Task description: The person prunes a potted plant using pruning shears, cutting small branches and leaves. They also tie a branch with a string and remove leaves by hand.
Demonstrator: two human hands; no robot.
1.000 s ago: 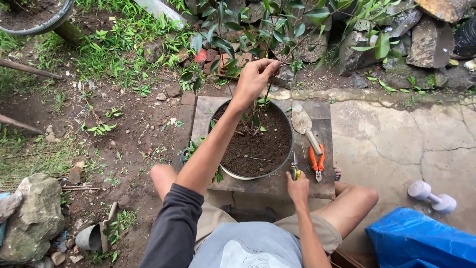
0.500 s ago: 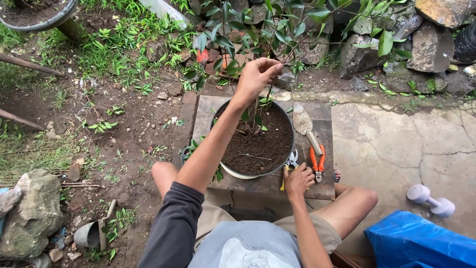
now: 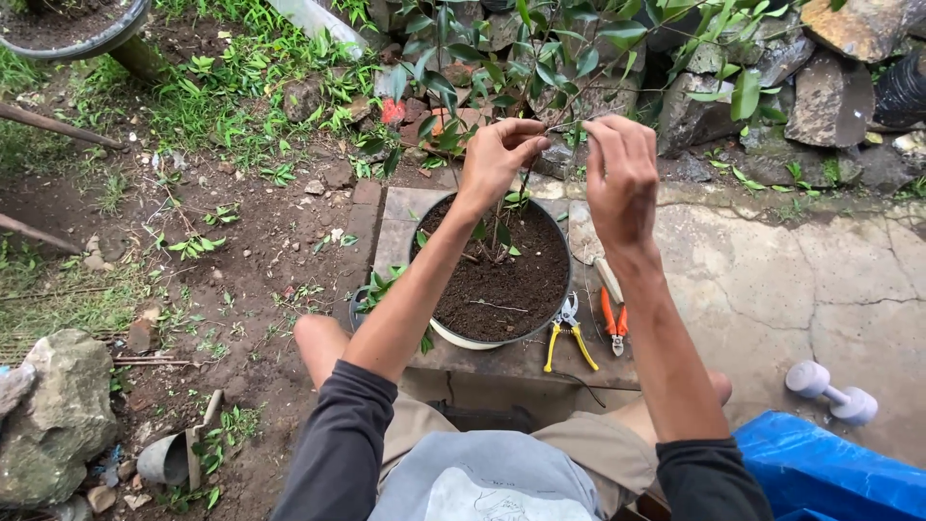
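You are pinching a thin branch (image 3: 555, 121) of the small potted plant (image 3: 511, 58) with your left hand (image 3: 497, 154): thumb and fingertips are closed together on the twig, which is running out of the grip up and to the right, toward the leaves. The grip sits above the far rim of the pot (image 3: 502, 338), so the branch is passing through your fingers rather than lying beside them.

Your right hand (image 3: 622, 178) is raised just beside the left, on the same thin branch line. Its fingers are curling loosely downward with the back of the hand facing you, and from this angle you cannot tell whether they are actually gripping the twig or only touching it.

The pot, round and filled with dark soil, is sitting on a square paving slab (image 3: 395, 217) directly under both hands. At the near right of the pot, the yellow-handled pliers (image 3: 567, 338) are lying on the slab, handles splayed toward you. Just beside them, to the right, the orange-handled pruners (image 3: 614, 323) are lying under your right forearm, with the trowel (image 3: 590, 246) partly hidden above them.

A small grey dumbbell (image 3: 830, 394) is resting on the concrete well off to your right, near the blue tarp (image 3: 839, 473).
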